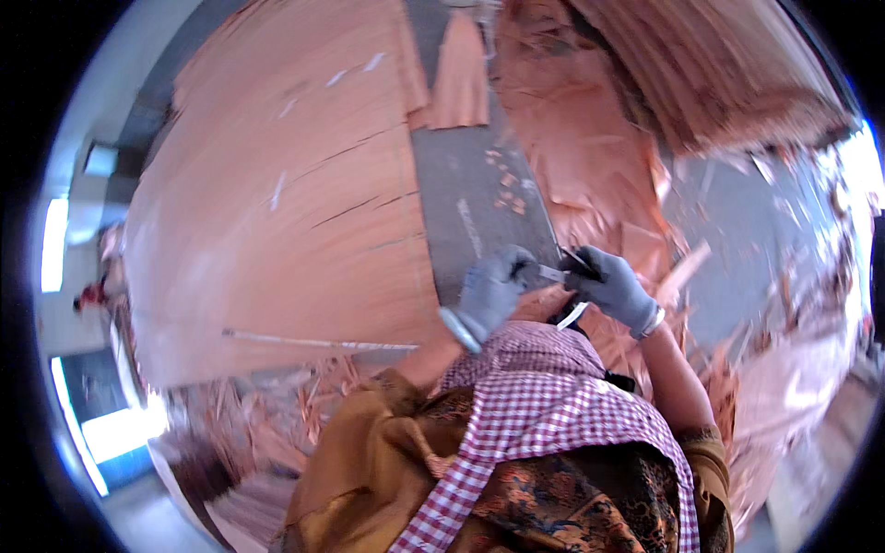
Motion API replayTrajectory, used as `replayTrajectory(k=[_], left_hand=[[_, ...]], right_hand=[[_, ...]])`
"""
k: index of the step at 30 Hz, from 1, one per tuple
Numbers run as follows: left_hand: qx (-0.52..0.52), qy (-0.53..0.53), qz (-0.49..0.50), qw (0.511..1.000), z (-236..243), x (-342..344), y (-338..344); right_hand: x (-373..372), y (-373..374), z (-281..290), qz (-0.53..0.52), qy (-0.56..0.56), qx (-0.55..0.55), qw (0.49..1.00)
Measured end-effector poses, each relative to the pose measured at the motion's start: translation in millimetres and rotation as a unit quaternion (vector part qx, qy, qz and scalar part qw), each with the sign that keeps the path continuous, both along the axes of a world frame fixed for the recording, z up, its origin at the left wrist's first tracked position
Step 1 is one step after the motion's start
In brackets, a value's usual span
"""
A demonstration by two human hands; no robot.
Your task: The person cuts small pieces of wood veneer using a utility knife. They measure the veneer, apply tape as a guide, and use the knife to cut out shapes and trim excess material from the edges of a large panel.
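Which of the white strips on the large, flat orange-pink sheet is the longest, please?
The strip near the sheet's lower edge, pointing toward the left forearm; the other strips are short and farther up.

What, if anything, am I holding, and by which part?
The left hand seems to pinch a small pale strip by its left end; what the right hand holds, if anything, is too blurred to tell.

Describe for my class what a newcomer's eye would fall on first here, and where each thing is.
Probably the broad peach-coloured sheet with dark slits, spread across the left. Next, near the centre, come the grey-gloved left hand and right hand, with a small pale piece between them, too blurred to name. Below them, the checked apron stands out.
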State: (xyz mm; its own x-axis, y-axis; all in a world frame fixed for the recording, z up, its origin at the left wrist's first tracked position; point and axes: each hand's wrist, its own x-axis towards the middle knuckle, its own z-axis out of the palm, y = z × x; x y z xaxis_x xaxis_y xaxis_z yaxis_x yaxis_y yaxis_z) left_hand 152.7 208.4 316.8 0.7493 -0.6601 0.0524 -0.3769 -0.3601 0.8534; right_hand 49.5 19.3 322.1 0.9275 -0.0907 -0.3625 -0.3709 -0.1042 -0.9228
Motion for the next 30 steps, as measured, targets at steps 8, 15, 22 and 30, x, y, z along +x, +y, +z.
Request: replayTrajectory(k=[8, 15, 22, 30], left_hand=[[0.221, -0.237, 0.085, 0.942, -21, -6, -39], [0.132, -0.182, 0.183, 0.957, -17, -11, -39], [0.068, -0.134, 0.175, 0.973, 27, -16, 19], [0.041, -0.127, 0.227, 0.965, 27, -29, 87]], right_hand=[[40, -48, -58, 0.050, 0.049, 0.058, 0.996], [36, -56, -97, 0.065, -0.071, -0.019, 0.995], [134, -68, -52, -0.060, -0.100, 0.017, 0.993], [266, -6, 1, 0.064, -0.118, -0.460, 0.878]])
